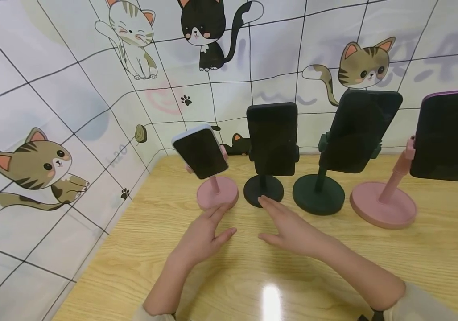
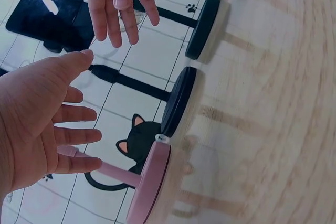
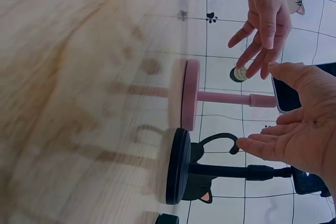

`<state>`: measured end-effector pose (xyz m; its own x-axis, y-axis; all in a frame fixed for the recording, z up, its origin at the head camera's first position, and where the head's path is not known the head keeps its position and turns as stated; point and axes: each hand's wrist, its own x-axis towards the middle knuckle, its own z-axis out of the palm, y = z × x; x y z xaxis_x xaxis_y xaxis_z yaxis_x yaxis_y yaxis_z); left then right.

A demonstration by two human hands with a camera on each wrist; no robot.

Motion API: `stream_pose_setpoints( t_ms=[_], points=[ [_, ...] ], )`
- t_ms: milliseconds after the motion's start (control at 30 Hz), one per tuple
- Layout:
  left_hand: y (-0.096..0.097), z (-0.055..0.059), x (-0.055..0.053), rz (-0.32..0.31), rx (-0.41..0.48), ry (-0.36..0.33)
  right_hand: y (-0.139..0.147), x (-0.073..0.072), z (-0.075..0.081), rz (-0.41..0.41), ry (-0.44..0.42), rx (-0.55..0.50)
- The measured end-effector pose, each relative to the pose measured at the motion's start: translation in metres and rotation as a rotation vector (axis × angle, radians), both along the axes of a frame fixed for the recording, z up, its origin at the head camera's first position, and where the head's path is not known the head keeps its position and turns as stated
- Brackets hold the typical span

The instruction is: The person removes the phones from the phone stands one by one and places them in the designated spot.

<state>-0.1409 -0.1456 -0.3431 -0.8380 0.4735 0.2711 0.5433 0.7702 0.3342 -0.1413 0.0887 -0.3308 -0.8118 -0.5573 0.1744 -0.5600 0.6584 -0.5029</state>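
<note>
Both hands hover above the wooden table, fingers spread and holding nothing. My left hand (image 1: 200, 236) is nearest the small pink phone stand (image 1: 217, 191), which carries a phone with a pale edge (image 1: 201, 154). In front of the black stand (image 1: 263, 185) is my right hand (image 1: 290, 227); a dark phone (image 1: 273, 138) is set in that stand. The left wrist view shows the left palm (image 2: 31, 124) with its fingers apart from the stands. In the right wrist view, the right hand (image 3: 310, 124) likewise has relaxed, fairly straight fingers.
To the right stand a dark green stand (image 1: 318, 196) with a phone (image 1: 361, 131) and a larger pink stand (image 1: 385, 205) with a purple-edged phone (image 1: 449, 136). A white cat-print sheet (image 1: 277, 49) hangs behind and at the left of the table (image 1: 132, 249).
</note>
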Motion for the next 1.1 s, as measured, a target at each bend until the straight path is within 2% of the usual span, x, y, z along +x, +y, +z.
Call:
stream_pose_setpoints(
  t_ms=[200,333,700,833,967,1100],
  points=[
    [-0.007,0.003,0.0,0.019,0.023,0.057,-0.011,-0.008,0.004,-0.001,-0.035,-0.023],
    [-0.008,0.008,-0.001,0.029,0.05,0.064,-0.014,-0.015,0.006,-0.016,-0.083,-0.029],
    [-0.018,0.013,-0.008,0.152,0.183,0.097,-0.027,-0.029,0.014,-0.021,-0.09,-0.102],
    [-0.022,0.016,-0.013,0.193,0.232,0.113,-0.033,-0.036,0.018,-0.031,-0.125,-0.142],
    [-0.024,0.02,-0.018,0.247,0.278,0.102,-0.039,-0.041,0.024,-0.032,-0.161,-0.181],
    [-0.025,0.025,-0.021,0.314,0.326,0.072,-0.044,-0.045,0.032,-0.036,-0.173,-0.16]
  ],
)
